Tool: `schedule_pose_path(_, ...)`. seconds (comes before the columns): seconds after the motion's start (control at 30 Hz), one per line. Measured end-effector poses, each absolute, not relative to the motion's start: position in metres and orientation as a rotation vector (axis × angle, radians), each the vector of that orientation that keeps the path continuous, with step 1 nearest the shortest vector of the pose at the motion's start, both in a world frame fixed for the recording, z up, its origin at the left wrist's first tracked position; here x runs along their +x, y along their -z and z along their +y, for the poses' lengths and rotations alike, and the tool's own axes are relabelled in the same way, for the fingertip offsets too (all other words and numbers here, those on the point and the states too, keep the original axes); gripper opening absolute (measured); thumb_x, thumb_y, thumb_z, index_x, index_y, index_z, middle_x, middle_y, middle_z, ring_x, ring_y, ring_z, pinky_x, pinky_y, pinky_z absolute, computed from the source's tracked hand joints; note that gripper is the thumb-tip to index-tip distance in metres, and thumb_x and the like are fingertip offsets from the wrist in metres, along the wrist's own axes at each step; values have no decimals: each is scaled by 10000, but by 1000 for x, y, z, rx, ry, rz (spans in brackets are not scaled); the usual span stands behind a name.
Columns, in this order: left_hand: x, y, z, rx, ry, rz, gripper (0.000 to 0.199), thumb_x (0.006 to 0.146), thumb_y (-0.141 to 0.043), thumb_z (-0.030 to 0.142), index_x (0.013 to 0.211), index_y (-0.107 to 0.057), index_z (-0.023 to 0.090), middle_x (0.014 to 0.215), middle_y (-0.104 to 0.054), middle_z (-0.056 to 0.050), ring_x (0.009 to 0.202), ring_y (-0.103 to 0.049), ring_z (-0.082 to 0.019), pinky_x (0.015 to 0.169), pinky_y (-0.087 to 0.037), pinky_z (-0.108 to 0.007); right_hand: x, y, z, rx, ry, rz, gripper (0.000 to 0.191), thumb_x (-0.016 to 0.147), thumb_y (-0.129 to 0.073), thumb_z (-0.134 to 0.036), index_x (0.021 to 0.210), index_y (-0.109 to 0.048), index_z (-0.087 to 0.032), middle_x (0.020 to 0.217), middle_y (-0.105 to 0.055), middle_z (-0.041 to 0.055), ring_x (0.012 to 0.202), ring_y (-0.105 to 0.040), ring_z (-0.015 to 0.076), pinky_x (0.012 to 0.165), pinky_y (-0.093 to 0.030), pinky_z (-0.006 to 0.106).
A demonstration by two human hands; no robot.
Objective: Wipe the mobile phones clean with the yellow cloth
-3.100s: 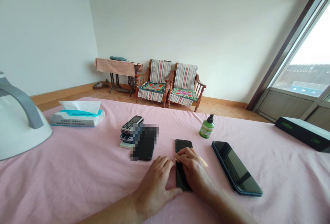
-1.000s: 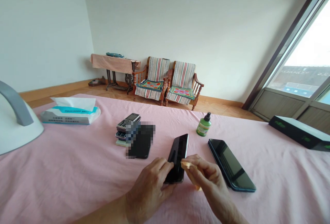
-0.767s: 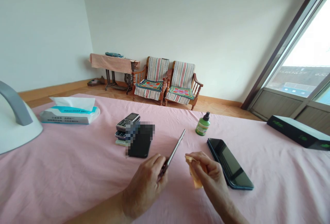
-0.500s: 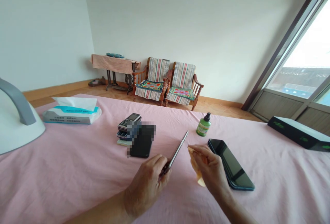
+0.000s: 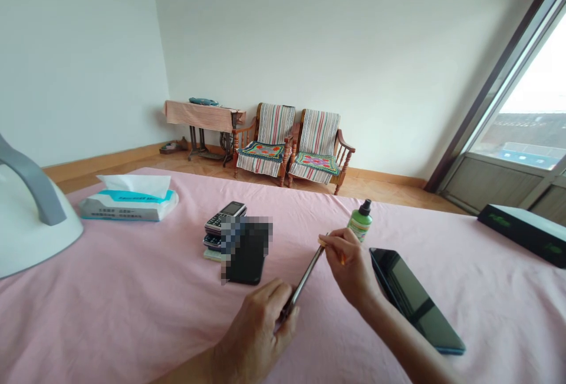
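Note:
My left hand (image 5: 259, 328) is closed around the lower end of a thin phone (image 5: 306, 278) with a silvery edge, seen almost edge-on and tilted up to the right. At its upper end, my right hand (image 5: 354, 263) pinches a yellowish cloth (image 5: 322, 242) against the edge; most of the cloth is hidden by the fingers. Just behind the right hand stands a green bottle (image 5: 361, 219) with a black cap. Beside the right forearm lies a large dark smartphone (image 5: 415, 295), which appears to rest on another. A black phone (image 5: 248, 257) lies left of the held phone.
Several old keypad phones (image 5: 225, 216) are piled beside the black phone, partly blurred out. A tissue pack (image 5: 128, 204) and a white appliance with a grey handle (image 5: 38, 219) stand left on the pink cloth (image 5: 132, 301). A black-and-white box (image 5: 526, 233) sits at right.
My right hand has moved up and left, bringing the cloth onto the phone's upper edge. My left hand keeps its hold. The view has shifted slightly.

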State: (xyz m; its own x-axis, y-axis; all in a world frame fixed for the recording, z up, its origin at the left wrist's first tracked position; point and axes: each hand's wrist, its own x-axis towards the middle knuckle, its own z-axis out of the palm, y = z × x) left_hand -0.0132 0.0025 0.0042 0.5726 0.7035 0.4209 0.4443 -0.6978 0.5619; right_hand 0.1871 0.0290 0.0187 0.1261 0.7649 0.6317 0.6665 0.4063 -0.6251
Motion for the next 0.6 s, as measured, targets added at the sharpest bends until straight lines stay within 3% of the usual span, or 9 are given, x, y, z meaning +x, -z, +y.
schedule_pose_path(0.23, -14, -3, 4, 2371, -905, 901, 159, 901, -395, 122, 806, -501, 192, 762, -556, -19, 699, -559, -164, 631, -412, -245, 152, -4, -9, -1071, -77, -1749, 351, 867, -405, -35, 1072, -644, -191, 933, -544, 66, 821, -585, 144, 724, -496, 247)
schedule_pose_path(0.6, -11, 8, -1, 2543, -1006, 821, 131, 776, -461, 92, 722, -463, 211, 671, -542, 10, 588, -543, -134, 548, -408, -208, 193, -7, 19, -1287, -12, -1613, 276, 876, -475, -116, 1033, -686, -199, 909, -557, 66, 800, -583, 172, 685, -493, 270)
